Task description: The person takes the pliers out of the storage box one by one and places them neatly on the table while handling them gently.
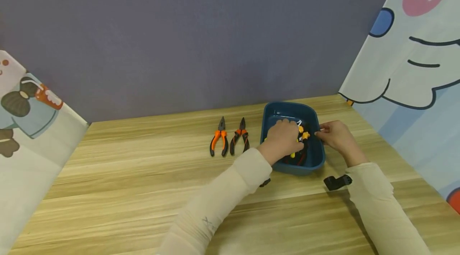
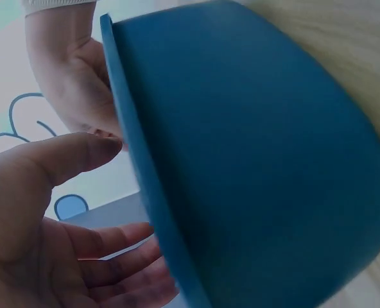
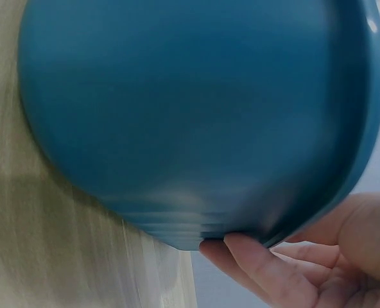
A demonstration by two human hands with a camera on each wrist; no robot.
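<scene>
A dark blue plastic basin (image 1: 296,170) stands on the wooden table and holds several small yellow, black and white pieces (image 1: 306,135), whose kind I cannot tell. My left hand (image 1: 282,139) reaches over the near left rim into it, above the pieces. In the left wrist view its thumb and fingers are spread apart, with the fingertips partly hidden behind the basin wall (image 2: 260,141); nothing shows between them. With my right hand (image 1: 334,137) I pinch the right rim; in the right wrist view its fingers (image 3: 267,273) press against the outer wall.
Left of the basin lie two pairs of pliers, one with orange and black handles (image 1: 221,125), one with black and red handles (image 1: 242,127). A grey panel (image 1: 179,47) rises behind the table; printed cartoon panels (image 1: 413,67) flank it. Dark wrist cameras (image 1: 337,182) sit by my sleeves.
</scene>
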